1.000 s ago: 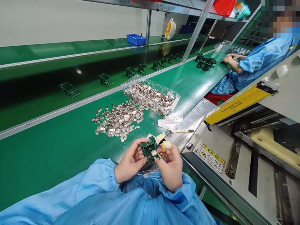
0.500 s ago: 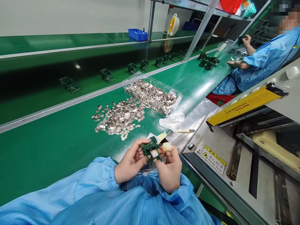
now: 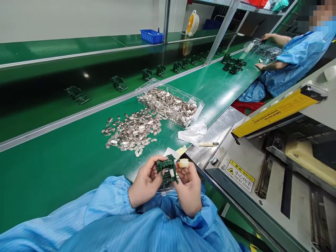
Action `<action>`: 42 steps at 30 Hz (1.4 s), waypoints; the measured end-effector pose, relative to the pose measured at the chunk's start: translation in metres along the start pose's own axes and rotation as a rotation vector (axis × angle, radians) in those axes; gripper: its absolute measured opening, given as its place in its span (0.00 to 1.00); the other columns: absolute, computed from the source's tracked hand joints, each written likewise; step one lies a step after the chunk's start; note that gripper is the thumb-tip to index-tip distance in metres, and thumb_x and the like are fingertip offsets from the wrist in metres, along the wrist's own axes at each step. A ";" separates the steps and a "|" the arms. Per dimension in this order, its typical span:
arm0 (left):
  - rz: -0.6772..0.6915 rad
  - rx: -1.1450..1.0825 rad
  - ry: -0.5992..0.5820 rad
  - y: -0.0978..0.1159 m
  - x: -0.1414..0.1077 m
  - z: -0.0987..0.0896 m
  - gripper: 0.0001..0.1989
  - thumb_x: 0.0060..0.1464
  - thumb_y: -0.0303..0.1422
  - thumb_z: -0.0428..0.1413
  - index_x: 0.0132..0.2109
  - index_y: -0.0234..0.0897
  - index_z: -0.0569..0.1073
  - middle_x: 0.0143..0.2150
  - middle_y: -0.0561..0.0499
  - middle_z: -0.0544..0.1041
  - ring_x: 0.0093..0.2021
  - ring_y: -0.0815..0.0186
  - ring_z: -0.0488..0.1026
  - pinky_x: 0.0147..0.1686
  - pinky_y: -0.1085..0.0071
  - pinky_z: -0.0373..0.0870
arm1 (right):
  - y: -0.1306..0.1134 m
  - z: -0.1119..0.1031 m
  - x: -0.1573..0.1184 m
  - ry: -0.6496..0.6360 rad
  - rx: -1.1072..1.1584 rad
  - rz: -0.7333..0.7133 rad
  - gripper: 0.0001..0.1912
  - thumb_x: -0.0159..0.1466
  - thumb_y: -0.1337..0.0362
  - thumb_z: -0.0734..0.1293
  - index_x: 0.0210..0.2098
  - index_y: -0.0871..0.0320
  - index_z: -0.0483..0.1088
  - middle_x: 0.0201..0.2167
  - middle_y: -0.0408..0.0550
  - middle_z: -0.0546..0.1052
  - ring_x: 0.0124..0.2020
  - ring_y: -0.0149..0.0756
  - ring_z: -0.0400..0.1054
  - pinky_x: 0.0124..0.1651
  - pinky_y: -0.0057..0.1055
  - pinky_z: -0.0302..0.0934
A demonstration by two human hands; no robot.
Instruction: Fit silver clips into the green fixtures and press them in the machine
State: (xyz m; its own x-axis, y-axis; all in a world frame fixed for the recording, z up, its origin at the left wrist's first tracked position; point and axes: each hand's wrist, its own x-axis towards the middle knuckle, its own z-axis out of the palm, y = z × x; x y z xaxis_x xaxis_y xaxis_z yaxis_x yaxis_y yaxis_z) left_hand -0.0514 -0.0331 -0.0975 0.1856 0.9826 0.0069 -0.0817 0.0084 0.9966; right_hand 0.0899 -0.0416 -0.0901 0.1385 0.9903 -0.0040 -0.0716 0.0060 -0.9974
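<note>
Close to my body, a dark green plastic frame part with an open middle is held up by my left hand, its thumb and fingers closed on the left side. At the frame's right side is my right hand, fingers curled, thumb touching the lower right corner. A yellowish-white wrap covers one of its fingertips. A small white piece shows inside the frame; whether it is a fingertip or a loose part I cannot tell. Beyond my hands lies a heap of small metal plates.
A clear plastic box full of metal plates stands behind the heap. A white glove or cloth and a cutter-like tool lie at the right. A machine borders my right side. A co-worker sits farther along, near more green frames.
The green frame has turned in my hands, and my right fingers have shifted slightly. The co-worker's raised hand has come down onto a clear tray.
</note>
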 end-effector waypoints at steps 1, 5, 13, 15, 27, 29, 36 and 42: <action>-0.014 -0.003 0.001 0.000 -0.001 0.000 0.14 0.59 0.33 0.56 0.52 0.43 0.66 0.34 0.53 0.72 0.31 0.70 0.70 0.30 0.77 0.69 | -0.001 0.001 0.001 -0.009 0.045 0.021 0.11 0.55 0.71 0.70 0.36 0.55 0.67 0.31 0.43 0.74 0.31 0.32 0.70 0.33 0.26 0.67; -0.059 -0.005 0.021 0.002 -0.003 0.001 0.15 0.57 0.30 0.56 0.51 0.39 0.66 0.34 0.53 0.72 0.30 0.70 0.69 0.31 0.76 0.70 | -0.002 0.005 0.004 -0.010 0.170 0.090 0.14 0.50 0.74 0.72 0.33 0.55 0.67 0.29 0.40 0.74 0.31 0.30 0.69 0.35 0.24 0.67; -0.074 0.071 0.018 0.010 -0.008 0.003 0.16 0.51 0.25 0.55 0.49 0.37 0.67 0.32 0.54 0.72 0.28 0.71 0.68 0.29 0.77 0.68 | 0.011 0.006 -0.008 0.031 0.269 0.153 0.13 0.49 0.72 0.73 0.29 0.55 0.66 0.25 0.37 0.70 0.26 0.28 0.64 0.29 0.23 0.64; -0.082 0.111 0.001 0.010 -0.011 0.003 0.17 0.50 0.25 0.55 0.49 0.36 0.68 0.31 0.55 0.71 0.26 0.71 0.67 0.27 0.77 0.67 | 0.015 0.006 -0.013 0.055 0.281 0.143 0.13 0.49 0.71 0.74 0.28 0.56 0.65 0.25 0.37 0.70 0.26 0.28 0.63 0.29 0.22 0.63; 0.088 -0.047 0.181 0.010 0.024 -0.003 0.16 0.50 0.32 0.61 0.45 0.37 0.65 0.35 0.52 0.74 0.35 0.68 0.74 0.37 0.73 0.73 | 0.058 -0.028 0.000 -0.022 0.042 0.204 0.17 0.55 0.50 0.69 0.31 0.59 0.73 0.24 0.49 0.76 0.24 0.35 0.67 0.25 0.29 0.61; 0.081 -0.094 0.148 0.008 0.037 0.005 0.16 0.50 0.32 0.61 0.44 0.36 0.65 0.35 0.52 0.75 0.36 0.67 0.75 0.38 0.74 0.72 | 0.062 -0.021 0.008 -0.051 0.003 0.170 0.15 0.54 0.51 0.70 0.28 0.59 0.72 0.22 0.47 0.75 0.23 0.35 0.67 0.26 0.29 0.60; 0.035 -0.113 0.093 -0.008 0.043 0.019 0.20 0.50 0.29 0.60 0.49 0.36 0.64 0.37 0.51 0.76 0.37 0.68 0.74 0.36 0.76 0.69 | 0.071 0.005 0.007 -0.036 -0.125 -0.014 0.15 0.60 0.55 0.63 0.21 0.56 0.63 0.15 0.39 0.63 0.19 0.29 0.56 0.22 0.26 0.51; 0.043 0.018 0.083 -0.020 0.040 0.010 0.21 0.55 0.30 0.57 0.55 0.38 0.63 0.35 0.53 0.74 0.34 0.69 0.73 0.36 0.75 0.69 | 0.083 -0.003 0.009 -0.078 -0.236 -0.210 0.19 0.61 0.53 0.61 0.19 0.54 0.57 0.17 0.39 0.57 0.21 0.31 0.52 0.26 0.30 0.47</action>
State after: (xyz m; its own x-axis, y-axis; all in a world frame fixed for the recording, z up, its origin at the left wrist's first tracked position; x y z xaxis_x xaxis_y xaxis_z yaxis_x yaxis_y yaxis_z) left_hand -0.0321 0.0037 -0.1161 0.1004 0.9940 0.0434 -0.0700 -0.0364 0.9969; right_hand 0.0885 -0.0328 -0.1727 0.0490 0.9786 0.2001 0.1828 0.1881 -0.9650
